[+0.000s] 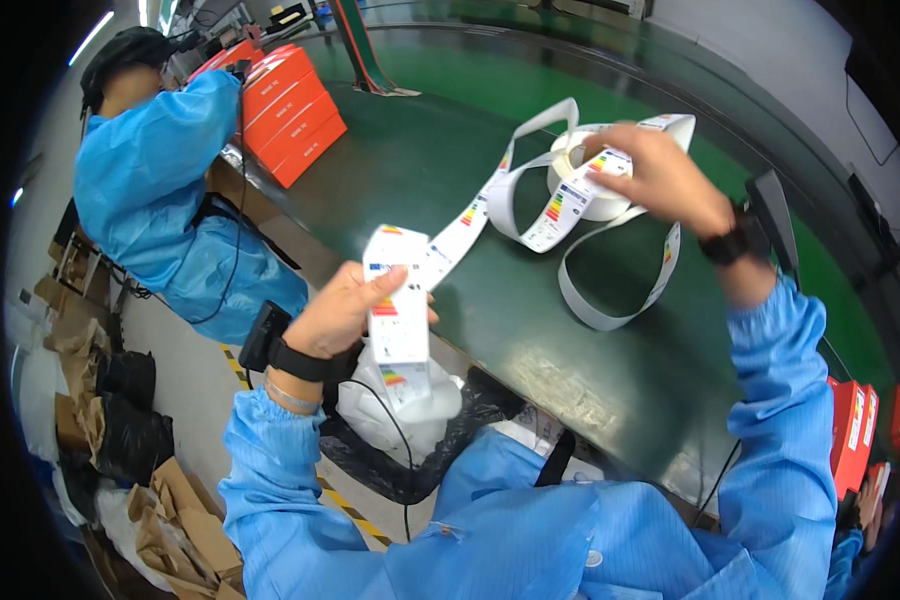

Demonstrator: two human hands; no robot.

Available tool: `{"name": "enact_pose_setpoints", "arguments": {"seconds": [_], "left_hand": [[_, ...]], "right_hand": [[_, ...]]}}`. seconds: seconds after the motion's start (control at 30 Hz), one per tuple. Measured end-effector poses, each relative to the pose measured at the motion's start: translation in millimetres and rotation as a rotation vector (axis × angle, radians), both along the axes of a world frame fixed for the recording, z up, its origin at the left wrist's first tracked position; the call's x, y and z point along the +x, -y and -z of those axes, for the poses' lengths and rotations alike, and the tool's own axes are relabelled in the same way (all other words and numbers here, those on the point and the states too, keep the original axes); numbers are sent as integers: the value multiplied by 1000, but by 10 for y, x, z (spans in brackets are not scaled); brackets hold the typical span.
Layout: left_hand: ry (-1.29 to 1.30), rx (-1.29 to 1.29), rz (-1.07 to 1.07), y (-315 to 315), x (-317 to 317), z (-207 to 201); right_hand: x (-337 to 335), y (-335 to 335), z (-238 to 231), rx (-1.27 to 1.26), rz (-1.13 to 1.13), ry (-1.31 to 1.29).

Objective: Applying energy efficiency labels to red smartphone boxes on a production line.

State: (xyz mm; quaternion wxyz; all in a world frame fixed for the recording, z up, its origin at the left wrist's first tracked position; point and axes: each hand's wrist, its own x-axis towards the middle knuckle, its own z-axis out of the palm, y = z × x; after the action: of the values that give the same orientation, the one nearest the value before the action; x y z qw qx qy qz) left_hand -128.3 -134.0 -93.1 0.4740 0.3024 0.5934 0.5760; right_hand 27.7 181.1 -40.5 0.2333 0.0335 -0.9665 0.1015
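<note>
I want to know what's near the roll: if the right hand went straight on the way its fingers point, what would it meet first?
The right hand points left, already gripping the label roll. Beyond it, probably only bare green belt, then the orange boxes; depth is unclear.

Label strip (450, 235) stretched from left hand (345, 310) at centre-left to right hand (660, 180) at upper right, above conveyor belt (450, 130). Boxes (290, 110) stacked upper left, beside co-worker (160, 180). Bin bag (410, 440) below belt edge.
</note>
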Motion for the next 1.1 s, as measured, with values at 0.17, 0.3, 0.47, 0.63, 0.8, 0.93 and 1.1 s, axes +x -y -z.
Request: {"name": "enact_pose_setpoints", "arguments": {"seconds": [0.17,0.3,0.47,0.63,0.8,0.93,1.1], "left_hand": [[-231,364,-11,102,-439,-273],[-206,743,236,208,-514,-415],[-491,-363,509,60,-108,-71],[-127,65,230,90,294,116],[-324,46,71,-165,530,136],[-124,133,-35,-305,646,336],[140,67,61,39,631,621]], "right_hand": [[633,494,402,162,-73,214],[830,432,625,178,49,443],[734,55,544,611,392,330],[694,480,529,55,66,-111],[532,1341,815,-734,-295,100],[263,1558,1024,-1426,-179,190],[160,1419,1175,-1631,-106,-81]]}}
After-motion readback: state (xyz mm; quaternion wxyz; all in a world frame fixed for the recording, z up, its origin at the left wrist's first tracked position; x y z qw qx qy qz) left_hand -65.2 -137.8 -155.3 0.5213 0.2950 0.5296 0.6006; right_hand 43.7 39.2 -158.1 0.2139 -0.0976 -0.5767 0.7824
